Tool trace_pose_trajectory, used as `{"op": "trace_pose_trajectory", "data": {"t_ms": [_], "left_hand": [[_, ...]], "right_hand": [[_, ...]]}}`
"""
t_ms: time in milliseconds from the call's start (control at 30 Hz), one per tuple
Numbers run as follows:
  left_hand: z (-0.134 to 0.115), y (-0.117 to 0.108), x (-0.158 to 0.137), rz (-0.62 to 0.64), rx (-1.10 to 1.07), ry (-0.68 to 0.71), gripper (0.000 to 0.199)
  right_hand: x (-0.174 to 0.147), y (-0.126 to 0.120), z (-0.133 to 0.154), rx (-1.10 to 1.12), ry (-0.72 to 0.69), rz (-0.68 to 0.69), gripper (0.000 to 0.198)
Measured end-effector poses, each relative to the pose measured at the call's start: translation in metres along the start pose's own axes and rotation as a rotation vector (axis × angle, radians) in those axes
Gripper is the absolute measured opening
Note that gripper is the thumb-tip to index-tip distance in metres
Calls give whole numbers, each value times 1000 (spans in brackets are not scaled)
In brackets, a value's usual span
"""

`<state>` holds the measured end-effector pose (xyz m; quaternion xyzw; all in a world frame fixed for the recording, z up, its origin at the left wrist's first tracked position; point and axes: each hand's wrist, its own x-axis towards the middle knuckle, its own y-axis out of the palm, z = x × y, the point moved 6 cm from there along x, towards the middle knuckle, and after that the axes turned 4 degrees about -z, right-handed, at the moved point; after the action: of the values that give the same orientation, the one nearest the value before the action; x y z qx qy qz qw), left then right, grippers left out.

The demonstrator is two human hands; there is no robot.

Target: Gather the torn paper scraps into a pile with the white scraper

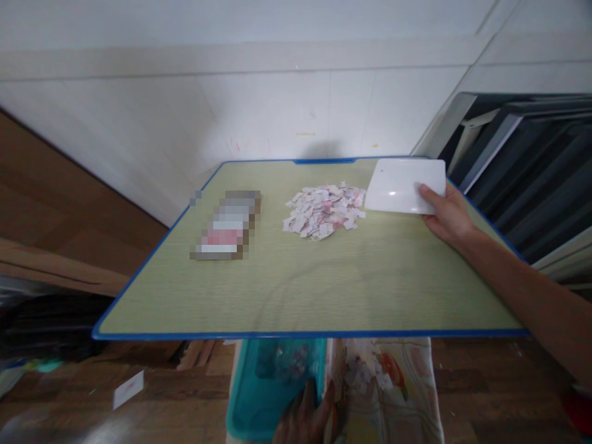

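My right hand (446,213) grips a glossy white board (402,185) by its right side, thumb on top. The board has rounded corners and a small mark near its upper left. Its left edge borders a heap of small torn-looking paper pieces (324,209), white with some pink, on the table (185,296). Below the front edge, my left hand (305,416) is at the right side of a teal plastic tray (247,401). The fingers are dim and blurred, so their grip is unclear.
A pixelated flat item (224,225) lies on the table's left. Below, a patterned cloth (407,394) has more paper bits on it. Dark panels (531,148) lean at the right. The white wall (277,111) stands behind. A card (128,390) lies on the floor.
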<state>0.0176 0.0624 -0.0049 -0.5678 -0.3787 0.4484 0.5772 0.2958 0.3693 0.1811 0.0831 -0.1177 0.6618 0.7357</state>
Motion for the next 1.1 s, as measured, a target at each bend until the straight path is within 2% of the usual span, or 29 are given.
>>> {"op": "trace_pose_trajectory", "data": {"t_ms": [100, 267, 433, 533, 733, 900, 1100], "left_hand": [[1, -6, 1, -52, 32, -1, 59], [1, -3, 0, -86, 60, -5, 65], [1, 10, -3, -36, 1, -24, 62], [2, 9, -3, -37, 7, -21, 63], [1, 2, 0, -1, 33, -12, 64], [2, -2, 0, 6, 59, -10, 68], [2, -9, 2, -16, 67, 2, 64]], "right_hand": [[-4, 4, -1, -50, 5, 67, 27], [-5, 3, -6, -39, 22, -51, 29], [-6, 7, -9, -2, 87, -23, 25], [-8, 7, -5, -3, 57, -44, 26], [-20, 21, -1, 30, 153, 157, 21], [-21, 21, 3, 110, 147, 64, 20], [-19, 21, 1, 67, 129, 58, 23]]}}
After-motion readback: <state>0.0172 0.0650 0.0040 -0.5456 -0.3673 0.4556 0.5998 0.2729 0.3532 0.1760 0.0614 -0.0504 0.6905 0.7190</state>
